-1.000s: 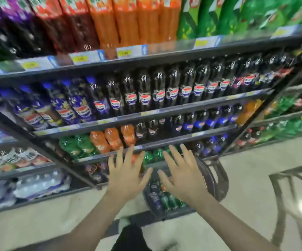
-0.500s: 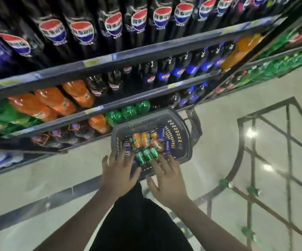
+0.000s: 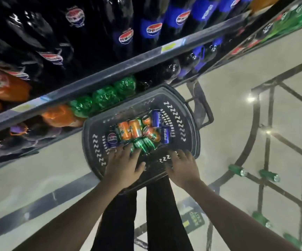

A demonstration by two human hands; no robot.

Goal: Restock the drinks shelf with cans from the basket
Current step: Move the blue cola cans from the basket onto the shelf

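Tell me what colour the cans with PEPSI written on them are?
Blue, with white lettering. The two blue Pepsi cans in the dark plastic basket show best in the head view.

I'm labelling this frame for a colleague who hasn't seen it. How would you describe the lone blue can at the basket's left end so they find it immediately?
Start at the dark plastic basket on the floor below the shelves. Among the cans lying in it, look to the left end, just beyond the left hand's fingertips. That blue can shows a round red, white and blue logo, while the other two blue cans lie at the right end showing lettering.

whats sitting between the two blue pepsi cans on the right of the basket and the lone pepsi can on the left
In the head view, orange cans lie between the right-hand Pepsi cans and the left Pepsi can, inside the basket; green cans lie just below them.
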